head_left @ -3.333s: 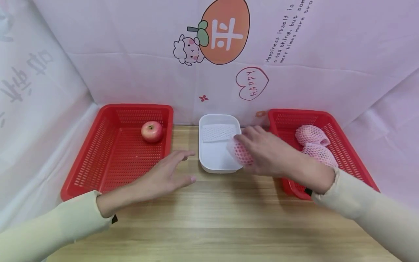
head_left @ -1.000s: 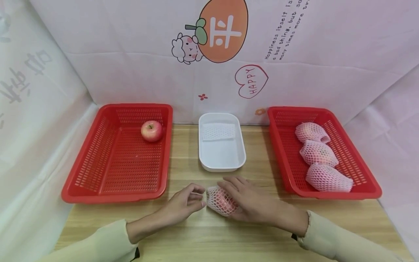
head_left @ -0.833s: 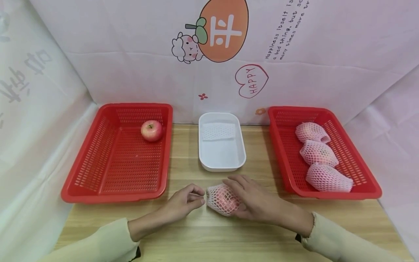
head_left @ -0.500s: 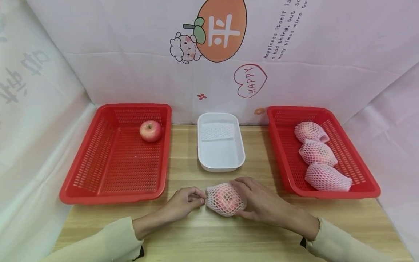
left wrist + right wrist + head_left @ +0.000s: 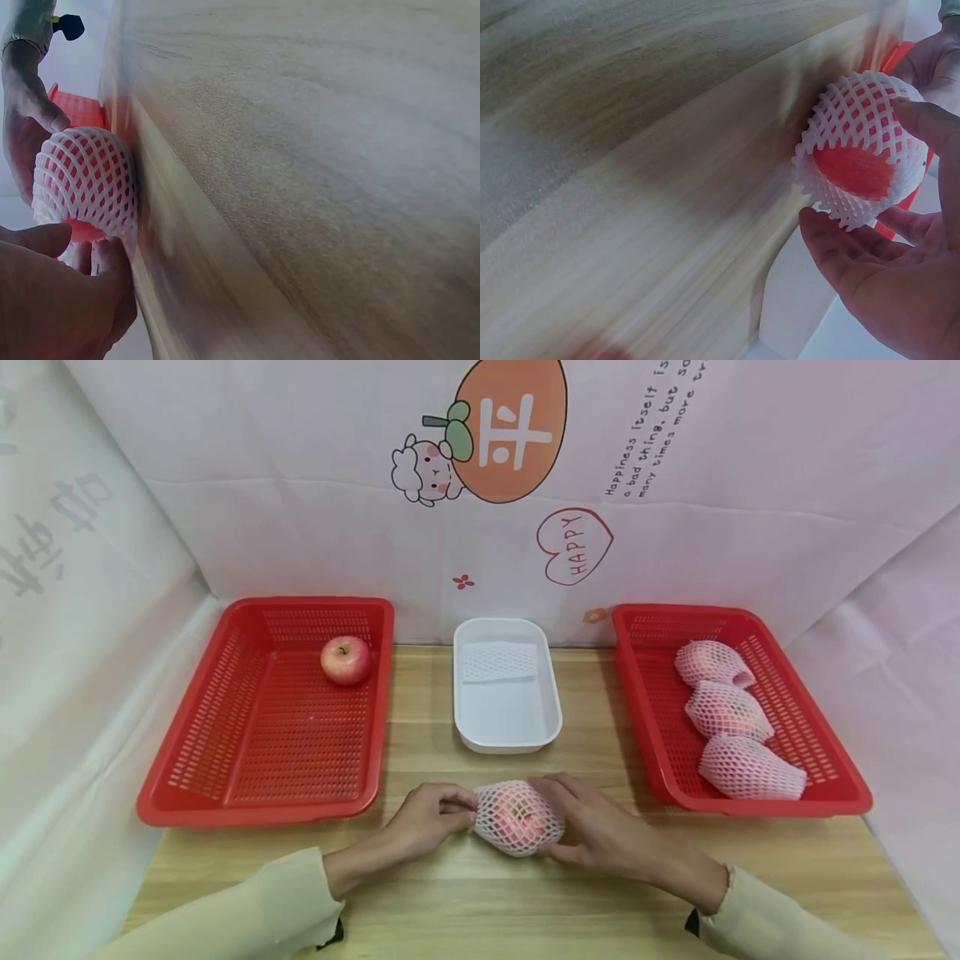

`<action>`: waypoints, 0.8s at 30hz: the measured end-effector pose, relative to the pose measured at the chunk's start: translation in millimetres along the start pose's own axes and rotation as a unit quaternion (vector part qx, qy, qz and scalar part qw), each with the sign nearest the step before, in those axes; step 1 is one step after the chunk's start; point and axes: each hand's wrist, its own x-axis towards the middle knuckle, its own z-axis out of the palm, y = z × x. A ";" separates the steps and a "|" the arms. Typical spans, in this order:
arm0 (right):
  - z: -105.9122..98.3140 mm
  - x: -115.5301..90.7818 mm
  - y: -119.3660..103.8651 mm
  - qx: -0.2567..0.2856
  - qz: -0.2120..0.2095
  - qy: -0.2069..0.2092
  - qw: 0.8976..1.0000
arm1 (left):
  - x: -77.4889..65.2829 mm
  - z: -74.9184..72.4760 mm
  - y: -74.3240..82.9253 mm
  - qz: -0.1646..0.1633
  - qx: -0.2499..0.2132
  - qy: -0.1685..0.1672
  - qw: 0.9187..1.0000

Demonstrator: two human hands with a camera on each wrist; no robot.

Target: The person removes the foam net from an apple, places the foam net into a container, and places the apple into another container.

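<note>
A red apple in a white foam net (image 5: 517,818) lies on the table between both hands; bare red skin shows through the net's open end in both wrist views. My left hand (image 5: 431,817) holds the rim of the foam net (image 5: 94,180) at its left end, thumb on one side and fingers on the other. Around the right side of the netted apple (image 5: 859,157), my right hand (image 5: 600,827) curves with thumb and fingers against the net. Part of that side is hidden behind the fingers.
A red basket (image 5: 258,710) on the left holds one bare apple (image 5: 346,660). Several netted fruits, one a netted apple (image 5: 729,710), lie in the right red basket (image 5: 637,710). Between them, a white tub (image 5: 506,718) holds a flat foam net (image 5: 498,662).
The netted apple came from over the white tub's right edge down to the table in front. Lately the right hand slid rightward along it, and the left fingers closed in on the net's left rim.
</note>
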 end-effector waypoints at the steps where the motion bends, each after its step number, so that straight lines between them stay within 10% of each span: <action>1: 0.5 -0.4 0.1 0.003 -0.001 0.000 1.000 | 0.8 0.7 -0.2 0.003 -0.013 -0.001 1.000; 24: 8.1 -0.1 3.0 0.042 -0.021 0.003 0.999 | 8.7 17.1 1.7 0.040 -0.084 -0.058 0.994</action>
